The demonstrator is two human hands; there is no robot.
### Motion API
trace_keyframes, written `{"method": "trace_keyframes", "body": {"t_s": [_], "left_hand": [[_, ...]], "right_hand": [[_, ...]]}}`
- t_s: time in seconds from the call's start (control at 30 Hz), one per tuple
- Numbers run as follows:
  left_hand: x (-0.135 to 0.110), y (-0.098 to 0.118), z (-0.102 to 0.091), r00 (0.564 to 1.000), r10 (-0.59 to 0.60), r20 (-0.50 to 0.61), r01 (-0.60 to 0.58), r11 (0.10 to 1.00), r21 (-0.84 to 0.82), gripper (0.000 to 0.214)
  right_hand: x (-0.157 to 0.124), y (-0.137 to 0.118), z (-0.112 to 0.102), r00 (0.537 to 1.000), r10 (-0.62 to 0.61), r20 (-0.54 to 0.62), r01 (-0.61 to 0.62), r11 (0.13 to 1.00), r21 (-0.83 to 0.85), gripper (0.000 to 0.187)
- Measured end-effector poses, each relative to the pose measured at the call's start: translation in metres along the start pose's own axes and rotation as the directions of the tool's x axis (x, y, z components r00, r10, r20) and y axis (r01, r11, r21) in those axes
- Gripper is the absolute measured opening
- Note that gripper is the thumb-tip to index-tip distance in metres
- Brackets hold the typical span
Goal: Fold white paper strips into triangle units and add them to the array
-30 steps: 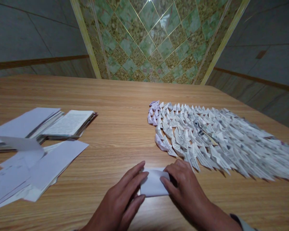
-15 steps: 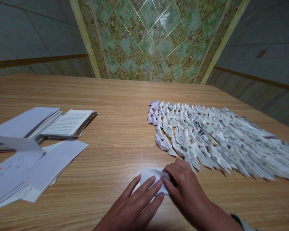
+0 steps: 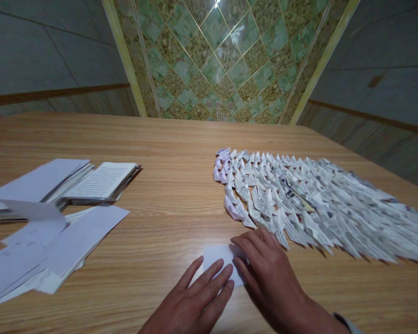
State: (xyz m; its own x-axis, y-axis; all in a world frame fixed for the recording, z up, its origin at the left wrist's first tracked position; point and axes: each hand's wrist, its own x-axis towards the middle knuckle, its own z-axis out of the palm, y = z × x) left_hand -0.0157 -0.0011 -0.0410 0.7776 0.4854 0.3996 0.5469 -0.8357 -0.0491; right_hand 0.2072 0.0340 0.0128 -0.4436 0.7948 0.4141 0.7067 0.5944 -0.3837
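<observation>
A small white sheet of paper lies on the wooden table in front of me, apparently folded. My left hand rests flat across its lower left part, fingers spread and pressing it down. At the sheet's right edge, my right hand has its fingers bent over the paper and its thumb below them, gripping that edge. The part of the sheet under my right fingers is hidden. Just beyond my right hand stand rows of folded paper boats, some plain pale purple, most made of printed pages.
On the left lie loose white sheets. Behind them are a stack topped with blank paper and a stack of printed pages. The wooden table reaches back toward a green tiled wall panel.
The curled flap at the paper's right side now lies flatter. My right fingers have stretched out a little to the left over it. My left hand stays nearly in place.
</observation>
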Motion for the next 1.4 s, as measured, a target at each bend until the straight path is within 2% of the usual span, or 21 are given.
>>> {"method": "trace_keyframes", "body": {"t_s": [0.07, 0.17, 0.3, 0.4, 0.5, 0.67, 0.8, 0.9, 0.97, 1.0, 1.1, 1.13, 1.2, 1.27, 1.4], "left_hand": [[0.002, -0.001, -0.005, 1.000, 0.012, -0.001, -0.012, 1.000, -0.007, 0.038], [0.003, -0.001, -0.009, 1.000, 0.001, -0.028, -0.001, 1.000, -0.017, 0.036], [0.003, -0.002, -0.013, 1.000, 0.018, 0.026, -0.018, 1.000, -0.013, 0.038], [0.003, -0.003, -0.019, 0.997, 0.007, 0.079, -0.004, 0.999, -0.040, 0.047], [0.002, -0.005, -0.027, 0.996, -0.009, 0.089, 0.015, 0.997, -0.072, 0.053], [-0.003, -0.011, -0.038, 0.996, 0.032, 0.087, -0.032, 0.999, 0.001, 0.044], [-0.013, -0.019, -0.046, 0.996, 0.083, 0.031, -0.085, 0.992, 0.097, 0.039], [-0.022, -0.022, -0.049, 0.998, 0.058, -0.029, -0.054, 0.993, 0.104, 0.038], [-0.023, -0.020, -0.046, 0.997, 0.013, -0.082, -0.006, 0.997, 0.080, 0.026], [-0.020, -0.018, -0.043, 0.994, -0.015, -0.110, 0.021, 0.998, 0.056, 0.021], [0.000, -0.008, -0.033, 0.975, -0.105, -0.198, 0.096, 0.994, -0.055, 0.024], [0.009, -0.005, -0.032, 0.973, -0.114, -0.203, 0.100, 0.992, -0.077, 0.027], [0.025, -0.002, -0.032, 0.983, -0.132, -0.129, 0.121, 0.988, -0.095, 0.026], [0.036, -0.001, -0.035, 0.983, -0.138, -0.122, 0.127, 0.988, -0.091, 0.028], [0.036, -0.002, -0.038, 0.975, -0.160, -0.154, 0.145, 0.984, -0.102, 0.032]], "right_hand": [[0.000, -0.003, -0.005, 0.992, -0.112, -0.058, 0.111, 0.994, -0.019, 0.022], [-0.004, -0.006, -0.006, 0.972, -0.234, -0.003, 0.234, 0.972, -0.016, 0.013], [-0.014, -0.006, -0.002, 0.959, -0.248, 0.139, 0.266, 0.956, -0.126, 0.006], [-0.022, -0.004, 0.001, 0.954, -0.253, 0.159, 0.286, 0.928, -0.241, 0.007], [-0.029, -0.003, 0.001, 0.946, -0.286, 0.149, 0.319, 0.900, -0.298, 0.016], [-0.033, -0.004, 0.001, 0.948, -0.276, 0.159, 0.313, 0.898, -0.310, 0.017], [-0.031, -0.006, 0.001, 0.944, -0.262, 0.203, 0.316, 0.897, -0.309, 0.014], [-0.029, -0.008, 0.001, 0.946, -0.231, 0.227, 0.296, 0.901, -0.316, 0.010], [-0.028, -0.010, 0.002, 0.947, -0.223, 0.233, 0.292, 0.900, -0.324, 0.011], [-0.027, -0.010, 0.002, 0.945, -0.224, 0.236, 0.295, 0.898, -0.327, 0.010], [-0.024, -0.011, 0.003, 0.944, -0.238, 0.230, 0.305, 0.895, -0.324, 0.003], [-0.022, -0.011, 0.004, 0.945, -0.239, 0.221, 0.302, 0.898, -0.320, 0.005], [-0.020, -0.010, 0.005, 0.952, -0.230, 0.200, 0.284, 0.907, -0.311, 0.011], [-0.018, -0.011, 0.006, 0.961, -0.206, 0.185, 0.255, 0.920, -0.298, 0.015], [-0.015, -0.011, 0.009, 0.972, -0.180, 0.152, 0.218, 0.933, -0.286, 0.016]]}}
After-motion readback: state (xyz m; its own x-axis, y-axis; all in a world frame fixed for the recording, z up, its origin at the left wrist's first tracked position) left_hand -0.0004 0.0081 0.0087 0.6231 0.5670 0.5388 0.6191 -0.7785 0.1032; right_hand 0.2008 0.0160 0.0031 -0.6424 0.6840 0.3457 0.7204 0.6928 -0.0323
